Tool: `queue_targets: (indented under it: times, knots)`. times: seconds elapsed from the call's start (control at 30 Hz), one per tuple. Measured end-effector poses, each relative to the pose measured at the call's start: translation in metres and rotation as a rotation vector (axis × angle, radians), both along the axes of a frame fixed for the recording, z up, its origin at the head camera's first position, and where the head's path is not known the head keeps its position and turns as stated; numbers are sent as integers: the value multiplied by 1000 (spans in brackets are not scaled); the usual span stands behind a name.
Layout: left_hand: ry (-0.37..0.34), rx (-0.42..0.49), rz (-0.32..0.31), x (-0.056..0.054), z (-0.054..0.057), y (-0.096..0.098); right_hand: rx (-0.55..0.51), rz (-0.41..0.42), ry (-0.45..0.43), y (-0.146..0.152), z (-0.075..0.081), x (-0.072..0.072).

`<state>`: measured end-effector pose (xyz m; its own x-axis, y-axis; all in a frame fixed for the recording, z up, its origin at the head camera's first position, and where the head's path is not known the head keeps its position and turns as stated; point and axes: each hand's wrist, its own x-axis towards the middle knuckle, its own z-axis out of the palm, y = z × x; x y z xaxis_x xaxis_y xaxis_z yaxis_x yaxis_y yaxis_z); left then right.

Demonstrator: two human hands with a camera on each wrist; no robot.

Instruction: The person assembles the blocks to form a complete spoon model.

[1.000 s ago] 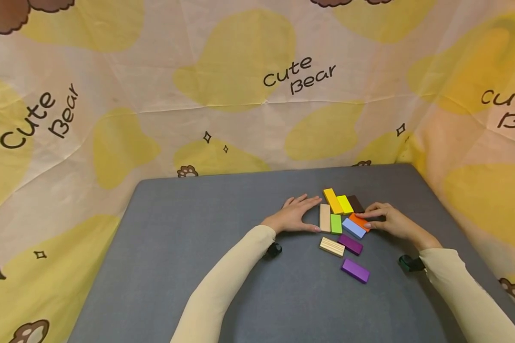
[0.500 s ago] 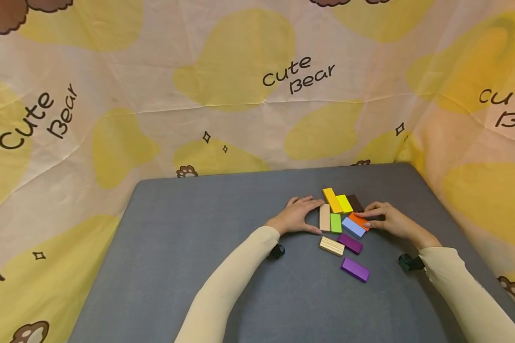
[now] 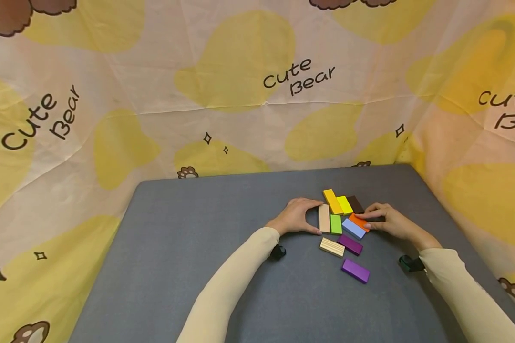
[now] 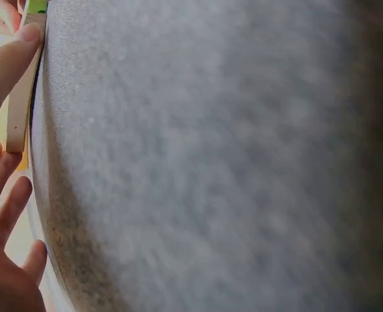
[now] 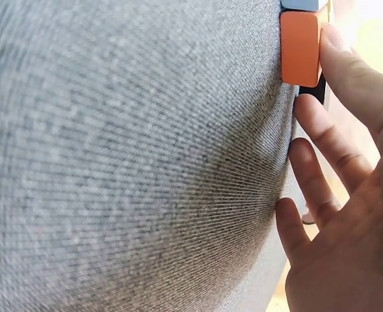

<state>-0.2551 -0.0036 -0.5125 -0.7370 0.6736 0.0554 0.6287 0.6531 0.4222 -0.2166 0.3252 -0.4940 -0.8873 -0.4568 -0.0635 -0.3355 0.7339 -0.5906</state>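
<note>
My left hand (image 3: 294,216) pinches the beige wooden block (image 3: 324,218) by its two ends, thumb at the near end and forefinger at the far end. In the left wrist view the thumb lies against this beige block (image 4: 23,97). Close by on its right lies a green block (image 3: 335,224). My right hand (image 3: 390,221) holds the orange block (image 3: 357,221) between thumb and forefinger, its other fingers loosely bent. The right wrist view shows the orange block (image 5: 300,49) resting on the grey surface, with the light blue block (image 3: 354,228) alongside it.
Behind lie an amber block (image 3: 332,201), a bright yellow block (image 3: 345,205) and a dark brown block (image 3: 355,204). Nearer are a striped wooden block (image 3: 332,247), a dark purple block (image 3: 350,244) and a violet block (image 3: 355,270). Printed cloth (image 3: 240,119) borders the grey table (image 3: 197,238).
The left hand has moved slightly right, and its spread fingers have drawn in onto the beige block. That block has shifted a little left from the green one. The right hand stays at the orange block.
</note>
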Motion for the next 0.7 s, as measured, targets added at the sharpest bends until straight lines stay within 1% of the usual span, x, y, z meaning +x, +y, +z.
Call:
queue_targets:
  times: [0.17, 0.33, 0.5, 0.57, 0.63, 0.7]
  knots:
    - [-20, 51, 26, 1, 0, -10, -1, 3, 1, 1, 0, 0]
    - [-40, 73, 54, 7, 2, -30, -3, 10, 27, 2, -1, 0]
    - [-66, 124, 71, 18, 3, -58, -10, 10, 36, 3, -3, 0]
    - [-78, 145, 85, 22, 3, -72, -16, 13, 27, 3, -4, 0]
    - [-82, 154, 101, 27, 3, -86, -17, 13, 21, 3, -4, 0]
    - [-71, 158, 116, 31, 3, -100, -13, 6, 17, 3, -4, 0]
